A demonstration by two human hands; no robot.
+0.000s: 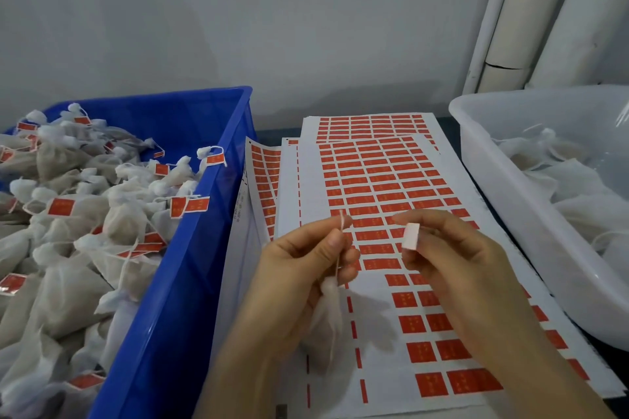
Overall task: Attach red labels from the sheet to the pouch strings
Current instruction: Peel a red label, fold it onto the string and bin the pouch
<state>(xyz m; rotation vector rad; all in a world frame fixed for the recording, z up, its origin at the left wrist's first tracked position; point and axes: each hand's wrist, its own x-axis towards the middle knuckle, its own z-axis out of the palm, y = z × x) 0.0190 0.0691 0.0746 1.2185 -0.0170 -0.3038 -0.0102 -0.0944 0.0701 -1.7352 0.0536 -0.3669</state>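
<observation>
Pouch (328, 309) dangles over the sheet (289, 201) on the tabletop, L hand (306, 255) fingers pinching its string (341, 231), R hand (456, 258) fingers pinching a peeled label (411, 236) just beside it; I reckon the thin string slips off-centre or glue grabs skin, blue bin (190, 282) beyond.

Label sheet (289, 187) — matt white paper with smooth red labels (388, 188); left of it a glossy blue plastic crate (190, 265) of gauzy, matt white cloth pouches (68, 299); right of it a smooth, translucent white plastic tub (503, 201).
</observation>
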